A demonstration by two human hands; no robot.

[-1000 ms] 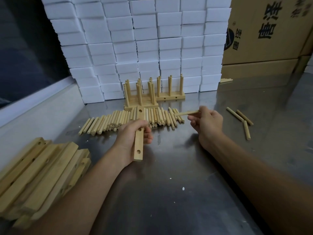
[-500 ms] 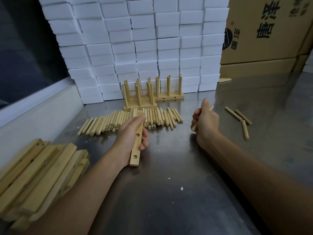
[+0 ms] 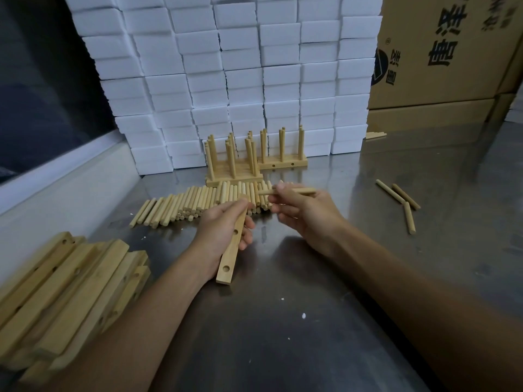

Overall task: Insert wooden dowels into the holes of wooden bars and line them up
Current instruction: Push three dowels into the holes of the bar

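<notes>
My left hand (image 3: 223, 230) grips a wooden bar (image 3: 230, 253) with round holes, held lengthwise, its near end resting on the steel table (image 3: 283, 321). My right hand (image 3: 302, 210) pinches a wooden dowel (image 3: 288, 191) held level, its left tip just above the bar's far end. A row of loose dowels (image 3: 192, 203) lies behind the hands. Several finished bars with upright dowels (image 3: 243, 162) stand lined up at the back.
A pile of drilled bars (image 3: 65, 295) lies at the front left. Three stray dowels (image 3: 402, 200) lie at the right. Stacked white foam blocks (image 3: 240, 75) form a wall behind, with cardboard boxes (image 3: 441, 52) at the back right.
My right hand has swung from the right back toward the bar, turning the dowel from upright to level. My left hand has kept the bar nearly still.
</notes>
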